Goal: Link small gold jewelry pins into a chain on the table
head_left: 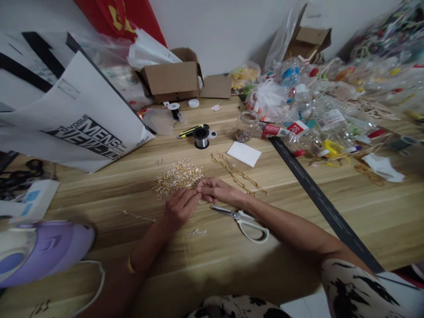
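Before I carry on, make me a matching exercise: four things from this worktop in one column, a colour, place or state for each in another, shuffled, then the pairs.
Things
1. Scissors
2. Heap of small shiny pieces
3. Jar
4. Large bag

Descriptions
a. White, with bold black lettering
b. Gold and silver, just beyond the left hand
c. Clear, with small things at the bottom
d. Lying flat, with pale loop handles

Pairs: 1-d, 2-b, 3-c, 4-a
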The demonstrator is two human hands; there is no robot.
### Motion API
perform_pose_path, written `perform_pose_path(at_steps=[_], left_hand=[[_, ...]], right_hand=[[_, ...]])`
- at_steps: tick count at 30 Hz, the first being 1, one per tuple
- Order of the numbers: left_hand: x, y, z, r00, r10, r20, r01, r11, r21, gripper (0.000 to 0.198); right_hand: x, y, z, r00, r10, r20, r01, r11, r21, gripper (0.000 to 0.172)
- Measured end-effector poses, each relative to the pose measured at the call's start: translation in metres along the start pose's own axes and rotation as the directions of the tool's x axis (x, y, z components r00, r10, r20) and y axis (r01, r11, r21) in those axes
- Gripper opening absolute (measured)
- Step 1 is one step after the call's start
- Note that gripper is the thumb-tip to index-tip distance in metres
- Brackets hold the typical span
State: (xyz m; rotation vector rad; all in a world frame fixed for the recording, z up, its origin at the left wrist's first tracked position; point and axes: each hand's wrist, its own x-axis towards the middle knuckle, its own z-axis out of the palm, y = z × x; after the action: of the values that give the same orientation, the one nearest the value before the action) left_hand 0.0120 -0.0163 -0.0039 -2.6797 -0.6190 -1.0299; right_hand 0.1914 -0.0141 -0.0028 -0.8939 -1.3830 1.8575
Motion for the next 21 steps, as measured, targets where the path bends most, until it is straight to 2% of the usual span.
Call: perform_pose_path(at_steps=[6,12,16,21], left_hand=[[-0.0006,0.0004,0.0027,0.996,-0.091,0.002,0.091,0.993,-0.072,0.007],[-0.0013,-0.0017,0.0080,0.960,-0.278,0.035,0.279,0.934,-0.222,0.006],[-0.0012,-0.0023,0.0088,0.883,-0.458,0.104,0.465,0.821,-0.332,0.006],[0.0010,-0.0014,0.0076,0.733,-0.642,0.226,0.668,0.617,-0.415,0.006]], right_hand=[[0.0000,-0.0009,-0.0010,1.000,0.019,-0.013,-0.019,1.000,-0.022,0.030],[0.0005,-0.0030,-0.0013,0.997,-0.024,-0.078,0.016,0.995,-0.102,0.027],[0.0006,-0.0017,-0.0012,0.990,-0.098,-0.100,0.082,0.984,-0.155,0.023],[-0.0010,0.0004,-0.0011,0.970,-0.228,-0.087,0.188,0.926,-0.327,0.019]])
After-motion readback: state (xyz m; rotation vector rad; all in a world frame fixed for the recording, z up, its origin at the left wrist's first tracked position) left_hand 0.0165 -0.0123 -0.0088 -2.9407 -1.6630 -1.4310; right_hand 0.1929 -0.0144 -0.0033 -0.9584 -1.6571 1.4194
